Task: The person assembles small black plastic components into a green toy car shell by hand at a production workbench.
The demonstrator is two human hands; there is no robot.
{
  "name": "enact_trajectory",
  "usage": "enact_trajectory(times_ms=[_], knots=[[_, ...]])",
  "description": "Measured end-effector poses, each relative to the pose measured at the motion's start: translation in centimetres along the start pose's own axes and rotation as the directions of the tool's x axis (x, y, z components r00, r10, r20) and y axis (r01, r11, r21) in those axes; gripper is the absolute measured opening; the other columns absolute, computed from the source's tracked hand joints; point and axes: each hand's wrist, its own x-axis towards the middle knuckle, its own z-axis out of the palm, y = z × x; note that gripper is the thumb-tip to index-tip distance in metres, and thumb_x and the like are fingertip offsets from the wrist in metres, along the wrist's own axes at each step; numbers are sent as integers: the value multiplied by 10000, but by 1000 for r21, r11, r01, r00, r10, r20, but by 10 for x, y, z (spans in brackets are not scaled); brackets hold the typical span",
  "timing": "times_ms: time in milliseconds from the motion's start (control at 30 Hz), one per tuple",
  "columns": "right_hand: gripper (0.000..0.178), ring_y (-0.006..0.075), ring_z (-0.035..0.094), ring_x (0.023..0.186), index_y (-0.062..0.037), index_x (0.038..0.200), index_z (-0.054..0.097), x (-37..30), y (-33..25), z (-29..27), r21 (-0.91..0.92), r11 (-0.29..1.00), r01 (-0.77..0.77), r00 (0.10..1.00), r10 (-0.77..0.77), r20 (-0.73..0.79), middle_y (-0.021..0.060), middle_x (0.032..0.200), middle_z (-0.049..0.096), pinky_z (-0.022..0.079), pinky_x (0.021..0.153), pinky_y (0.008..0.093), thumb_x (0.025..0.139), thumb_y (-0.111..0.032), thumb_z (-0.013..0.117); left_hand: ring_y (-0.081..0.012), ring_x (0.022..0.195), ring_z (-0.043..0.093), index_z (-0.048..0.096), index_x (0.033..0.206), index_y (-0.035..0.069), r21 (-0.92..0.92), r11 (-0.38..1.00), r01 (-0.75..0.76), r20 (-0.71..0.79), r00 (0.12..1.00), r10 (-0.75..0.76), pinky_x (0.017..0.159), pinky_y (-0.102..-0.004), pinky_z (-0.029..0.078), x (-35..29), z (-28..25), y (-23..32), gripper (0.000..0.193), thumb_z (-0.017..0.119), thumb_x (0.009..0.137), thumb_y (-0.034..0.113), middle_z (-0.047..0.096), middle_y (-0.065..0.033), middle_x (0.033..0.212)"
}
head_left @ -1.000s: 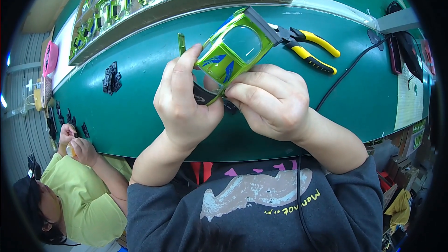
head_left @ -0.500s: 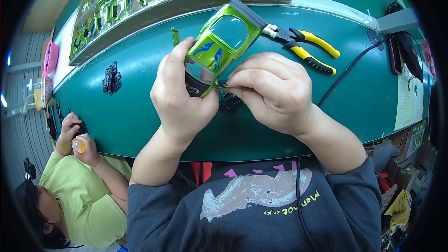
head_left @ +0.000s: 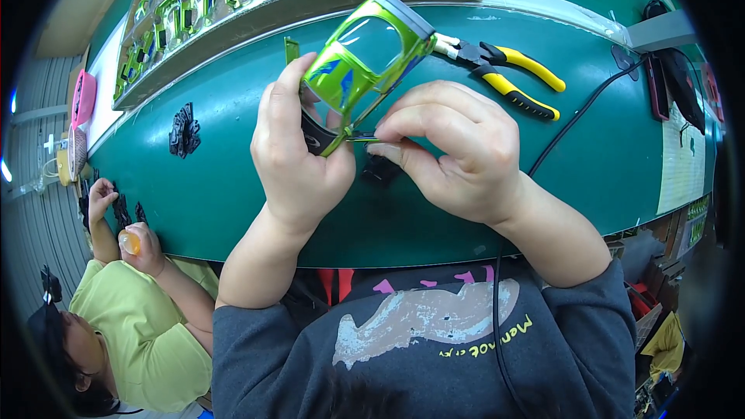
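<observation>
My left hand (head_left: 291, 163) grips a glossy green plastic toy car body shell (head_left: 332, 81) with blue markings, a large window opening and a dark grey end. The shell is tilted, its grey end pointing away to the upper right. At its near edge, my right hand (head_left: 466, 151) pinches a thin dark strip (head_left: 363, 138) between thumb and forefinger; the strip reaches the shell, but whether it is fixed there I cannot tell. Several black parts (head_left: 380, 171) lie on the table beneath my fingers. A narrow green piece (head_left: 291, 50) shows just beyond my left fingertips.
Pliers with yellow-and-black handles (head_left: 516, 77) lie right of the shell. A cardboard tray (head_left: 310, 4) of similar green shells stands at the back. Black parts (head_left: 185, 130) sit in a heap at left. A cable (head_left: 582, 112) crosses the right. A co-worker (head_left: 143, 310) holds an orange-ended handle.
The shell has shifted slightly up and left and turned a little. My right hand stays near its place, and more of the dark strip shows between it and the shell.
</observation>
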Motion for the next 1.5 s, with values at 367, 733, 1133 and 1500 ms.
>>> enact_trajectory(times_ms=[367, 733, 1133, 1500], knots=[[288, 201, 659, 764, -41, 963, 661, 5, -21, -12, 124, 989, -79, 991, 91, -100, 44, 790, 682, 515, 600, 291, 702, 13, 769, -229, 681, 547, 390, 1358, -43, -489, -525, 696, 763, 634, 130, 579, -293, 419, 3, -7, -18, 528, 504, 911, 214, 547, -162, 907], [243, 178, 649, 716, -17, 949, 659, 9, -15, -17, 198, 976, -87, 988, 110, -106, 85, 826, 666, 515, 652, 275, 724, 7, 748, -136, 697, 534, 465, 1274, 3, -724, 371, 582, 498, 813, -302, 589, -241, 427, 8, -6, -2, 419, 578, 872, 25, 577, -103, 937], [602, 374, 447, 1243, -172, 1314, 501, 52, 46, 154, 62, 997, 36, 744, -68, 664, 172, 1324, 448, 381, 1020, 529, 805, -391, 735, -242, 870, 605, 536, 1222, -32, -355, 905, -235, -301, 945, 127, 800, -304, 481, 10, -43, 0, 565, 780, 721, 65, 615, -160, 994], [397, 278, 402, 1371, -144, 1262, 619, 98, 31, 268, -104, 908, 405, 575, -165, 801, 87, 1383, 539, 284, 1133, 563, 954, -386, 553, -312, 893, 617, 531, 1224, -53, -445, 864, -237, -495, 869, -17, 816, -334, 498, 20, -44, -19, 608, 792, 695, 93, 600, -188, 1065]])
